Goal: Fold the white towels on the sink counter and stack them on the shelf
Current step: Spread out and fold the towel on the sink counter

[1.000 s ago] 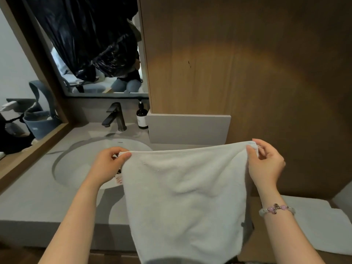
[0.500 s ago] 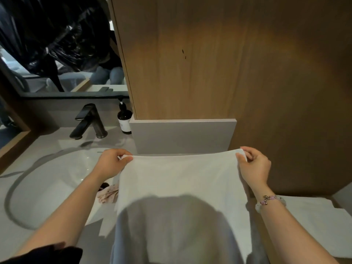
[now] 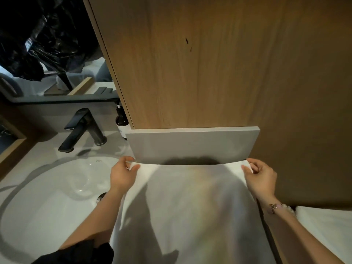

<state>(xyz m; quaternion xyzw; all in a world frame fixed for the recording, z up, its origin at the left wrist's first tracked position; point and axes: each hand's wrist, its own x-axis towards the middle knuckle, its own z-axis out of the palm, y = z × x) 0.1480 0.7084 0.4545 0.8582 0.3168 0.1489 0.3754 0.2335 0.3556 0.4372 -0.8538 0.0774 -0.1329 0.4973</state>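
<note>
Left fingers (image 3: 133, 167) pinched the far left corner, right fingers (image 3: 247, 168) the far right; left hand (image 3: 122, 177) and right hand (image 3: 261, 181) both clamped on cloth. White towel (image 3: 190, 210) was spread over the tabletop (image 3: 116, 149), its far edge stretched along the foot of the grey upstand (image 3: 192, 143); contact unclear. Step, judged: laying out before the first fold. The next move likely needs the far corners brought back to the near edge, kept square. Sink basin (image 3: 57, 189) lay just left, wooden panel (image 3: 209, 73) behind, faucet (image 3: 83, 128) apart. Second towel (image 3: 327, 233) lay lower right, maybe on the shelf.
</note>
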